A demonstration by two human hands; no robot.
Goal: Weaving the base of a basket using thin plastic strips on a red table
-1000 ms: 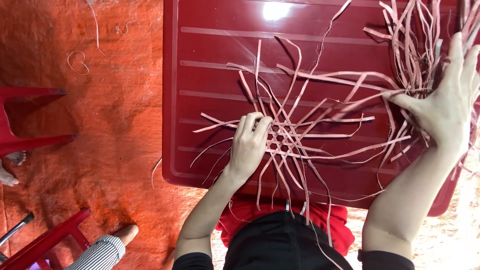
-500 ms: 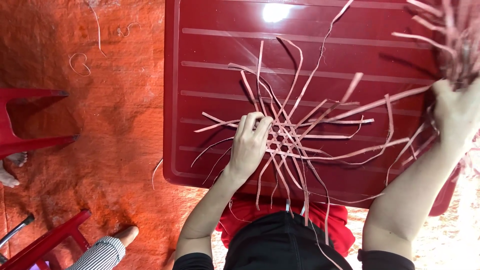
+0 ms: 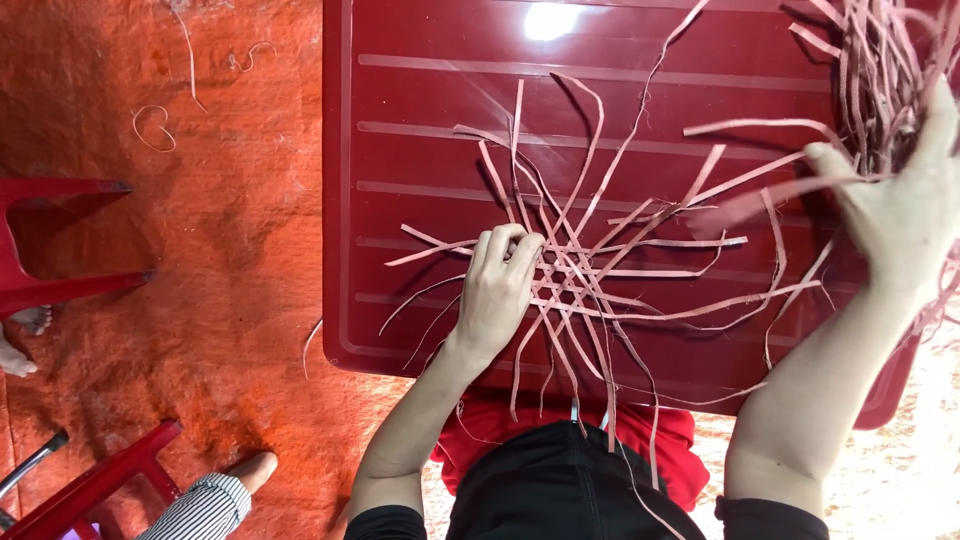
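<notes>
- A dark red, glossy plastic desk point(image 3: 420, 90) with raised ribs across its top fills the upper middle of the view from above; it carries no label or sign.
- A flat, star-shaped weave of thin pale pink strips point(image 3: 575, 275) lies near the desk's near edge, its loose ends fanning outward in all directions, so it has no single long axis. Several ends hang over the near edge toward the person's lap.
- The left hand point(image 3: 497, 295) rests palm down on the left side of the weave, fingers point(image 3: 515, 245) together and curled, pressing the strips against the desk.
- The right hand point(image 3: 905, 215) is raised at the far right, fingers spread loosely, thumb pinching one long pink strip point(image 3: 770, 195) that runs left toward the weave.
- A loose bundle of pink strips point(image 3: 880, 70) lies just behind that hand, at the desk's far right corner.
- Orange matting point(image 3: 200, 280) covers the floor to the left, with red plastic chairs point(image 3: 60, 240) at its edge.
</notes>
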